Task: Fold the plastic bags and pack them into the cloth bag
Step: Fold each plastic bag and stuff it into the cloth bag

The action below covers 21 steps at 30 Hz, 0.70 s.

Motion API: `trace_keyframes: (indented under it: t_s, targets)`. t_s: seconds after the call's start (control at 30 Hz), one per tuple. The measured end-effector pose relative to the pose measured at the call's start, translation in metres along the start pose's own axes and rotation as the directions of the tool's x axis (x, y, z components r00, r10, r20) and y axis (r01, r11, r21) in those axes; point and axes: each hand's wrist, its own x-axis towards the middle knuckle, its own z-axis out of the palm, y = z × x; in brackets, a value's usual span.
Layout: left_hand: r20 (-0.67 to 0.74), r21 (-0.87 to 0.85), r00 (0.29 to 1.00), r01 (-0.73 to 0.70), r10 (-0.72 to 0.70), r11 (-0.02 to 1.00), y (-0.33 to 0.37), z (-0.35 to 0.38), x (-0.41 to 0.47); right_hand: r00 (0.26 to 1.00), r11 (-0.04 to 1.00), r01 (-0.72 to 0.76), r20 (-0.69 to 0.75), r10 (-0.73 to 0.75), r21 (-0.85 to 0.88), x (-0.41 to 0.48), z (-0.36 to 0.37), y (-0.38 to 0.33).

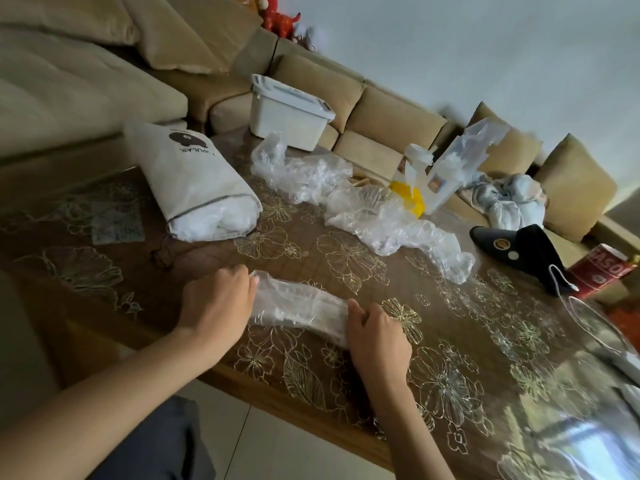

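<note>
Both hands (216, 301) (375, 336) grip folded plastic bag (299, 306).

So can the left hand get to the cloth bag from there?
Probably yes. Only bare table lies between the left hand and the cloth bag, whose open end faces it. But its fingers hold the folded plastic bag now.

white tub (289, 114), beige sofa (391, 123), black cap (519, 249)

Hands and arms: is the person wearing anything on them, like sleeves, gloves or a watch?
No. The left hand and right hand are bare: no gloves, rings or watch visible. The left forearm and right forearm show no sleeves within the frame. Below them, dark grey clothing shows at the lower edge.
</note>
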Motion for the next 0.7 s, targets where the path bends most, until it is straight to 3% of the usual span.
trace_keyframes:
  t_s: [0.1,0.17,0.2,0.27,0.3,0.37,0.43,0.5,0.7]
  targets:
    - [-0.034,-0.009,0.997,0.067,-0.068,0.998,0.004,-0.003,-0.003,0.997,0.990,0.048,-0.051,-0.055,-0.136,0.000,-0.002,0.000]
    - [-0.099,-0.099,0.986,0.126,-0.135,0.987,0.008,-0.003,-0.003,0.964,0.983,0.145,-0.206,-0.167,-0.116,0.000,-0.003,0.002]
    - [-0.160,-0.179,0.979,0.094,-0.123,0.979,0.013,-0.003,-0.004,0.926,0.971,0.228,-0.293,-0.239,-0.073,-0.002,-0.002,0.001]
    - [-0.284,-0.233,0.957,-0.137,0.067,0.963,0.027,-0.001,-0.001,0.823,0.903,0.429,-0.407,-0.397,-0.015,-0.008,0.001,-0.007]
    - [-0.271,-0.196,0.938,-0.272,0.215,0.942,0.034,0.001,0.000,0.796,0.858,0.514,-0.365,-0.482,-0.010,-0.012,0.005,-0.012]
    - [-0.053,-0.170,0.913,-0.408,0.405,0.897,0.043,0.011,-0.003,0.793,0.801,0.599,-0.140,-0.593,-0.002,-0.022,0.017,-0.015]
    - [0.198,-0.112,0.905,-0.362,0.378,0.925,0.035,0.021,-0.002,0.800,0.803,0.594,0.069,-0.596,0.051,-0.026,0.021,-0.014]
    - [0.293,-0.004,0.888,-0.371,0.356,0.929,0.028,0.028,0.000,0.800,0.822,0.565,0.197,-0.567,0.072,-0.022,0.017,-0.010]
    - [0.379,0.013,0.867,-0.355,0.324,0.935,0.025,0.029,-0.002,0.823,0.826,0.552,0.235,-0.517,-0.115,-0.019,0.007,0.002]
